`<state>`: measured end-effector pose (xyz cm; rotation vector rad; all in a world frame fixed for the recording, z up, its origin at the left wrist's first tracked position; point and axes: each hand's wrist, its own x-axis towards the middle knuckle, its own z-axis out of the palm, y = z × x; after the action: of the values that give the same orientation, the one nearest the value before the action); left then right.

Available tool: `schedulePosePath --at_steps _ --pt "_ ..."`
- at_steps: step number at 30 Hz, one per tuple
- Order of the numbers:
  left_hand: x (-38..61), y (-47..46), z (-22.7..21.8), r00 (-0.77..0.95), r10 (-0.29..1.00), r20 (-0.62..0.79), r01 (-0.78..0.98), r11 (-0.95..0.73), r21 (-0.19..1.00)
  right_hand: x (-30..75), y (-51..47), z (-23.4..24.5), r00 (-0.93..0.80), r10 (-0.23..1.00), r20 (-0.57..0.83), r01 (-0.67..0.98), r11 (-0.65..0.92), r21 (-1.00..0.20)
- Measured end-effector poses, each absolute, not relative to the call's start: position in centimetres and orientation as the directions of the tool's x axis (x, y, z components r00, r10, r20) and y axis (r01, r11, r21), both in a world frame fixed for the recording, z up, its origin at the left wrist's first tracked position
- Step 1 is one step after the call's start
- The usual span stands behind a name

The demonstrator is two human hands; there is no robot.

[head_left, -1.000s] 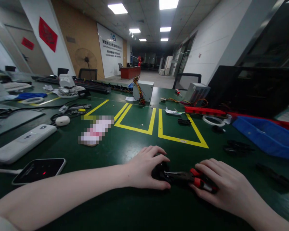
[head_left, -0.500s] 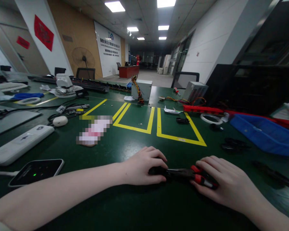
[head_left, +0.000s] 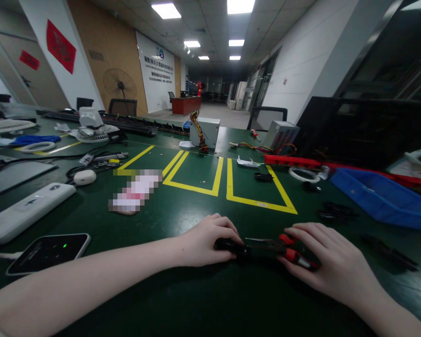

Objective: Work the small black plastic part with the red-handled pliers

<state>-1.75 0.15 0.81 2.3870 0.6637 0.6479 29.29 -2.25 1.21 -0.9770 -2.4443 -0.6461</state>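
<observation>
My left hand [head_left: 215, 241] is closed around a small black plastic piece [head_left: 239, 249], whose exact kind I cannot make out. My right hand [head_left: 331, 255] grips red-and-black-handled pliers [head_left: 292, 255], fingers curled about the handles, which are spread apart. The pliers' dark jaws point left toward the black piece and are blurred; whether they touch it is unclear. Both hands are low over the green table [head_left: 182, 299], near its front.
Yellow tape outlines [head_left: 259, 203] mark the table ahead. A blurred-out phone [head_left: 135, 192], a white power strip [head_left: 30, 210] and a black-topped device [head_left: 49, 252] lie left. To the right are a blue bin [head_left: 382, 201] and black parts [head_left: 389, 252]. Power supplies [head_left: 210, 133] stand behind.
The pliers' jaws look more opened and one now shows apart from the black piece. My left hand has shifted slightly left with that piece, and the whole view has drifted a little.
</observation>
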Motion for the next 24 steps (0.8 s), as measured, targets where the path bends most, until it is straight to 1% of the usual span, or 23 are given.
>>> schedulePosePath --at_steps 5,12,18,24 --pt "-1.8 0.2 0.7 0.766 0.572 0.292 0.292 -0.715 0.635 29.7 -1.9 0.6 -0.636 0.529 0.562 0.747 0.606 0.275" --pt "-1.8 0.2 0.6 0.778 0.572 0.261 0.288 -0.694 0.66 29.3 -1.6 0.7 -0.655 0.53 0.538 0.743 0.579 0.335" --pt "-1.9 0.3 0.3 0.751 0.599 0.279 0.302 -0.687 0.661 29.1 -2.0 1.3 -0.612 0.569 0.549 0.778 0.558 0.289" --pt "-2.0 0.4 0.2 0.714 0.638 0.288 0.316 -0.661 0.68 29.0 -2.6 1.5 -0.637 0.526 0.564 0.746 0.605 0.279"
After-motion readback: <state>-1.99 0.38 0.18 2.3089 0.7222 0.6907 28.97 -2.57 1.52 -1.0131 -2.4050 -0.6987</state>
